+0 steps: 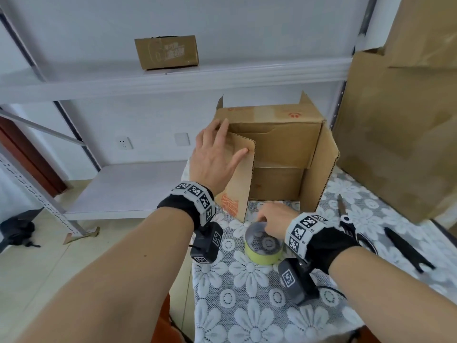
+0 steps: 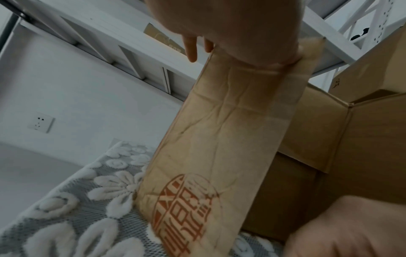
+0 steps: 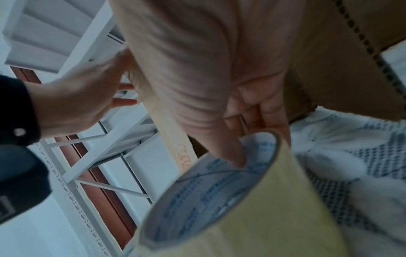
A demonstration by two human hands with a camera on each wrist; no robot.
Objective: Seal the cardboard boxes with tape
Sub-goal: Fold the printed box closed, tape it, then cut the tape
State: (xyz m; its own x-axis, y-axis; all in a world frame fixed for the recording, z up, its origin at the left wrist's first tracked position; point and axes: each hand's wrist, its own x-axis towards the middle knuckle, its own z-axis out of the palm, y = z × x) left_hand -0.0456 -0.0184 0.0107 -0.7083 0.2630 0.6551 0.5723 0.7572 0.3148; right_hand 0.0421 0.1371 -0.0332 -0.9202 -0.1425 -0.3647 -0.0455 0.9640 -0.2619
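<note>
A brown cardboard box [image 1: 279,134] lies on its side on the table, its open end facing me with the flaps spread. My left hand [image 1: 222,142] rests flat with straight fingers on the outside of the left flap [image 1: 238,184], which carries a red print; in the left wrist view the left hand [image 2: 230,26] lies near the top of the same flap [image 2: 219,139]. My right hand [image 1: 269,219] grips a yellowish tape roll [image 1: 263,246] in front of the box. In the right wrist view the thumb of the right hand [image 3: 219,139] dips into the core of the tape roll [image 3: 230,208].
The table [image 1: 247,305] has a grey cloth with white flowers. Scissors [image 1: 346,219] and a black tool [image 1: 405,248] lie right of the tape. Large cardboard boxes [image 1: 400,134] stand at the right. A small box [image 1: 167,52] sits on the white shelf behind.
</note>
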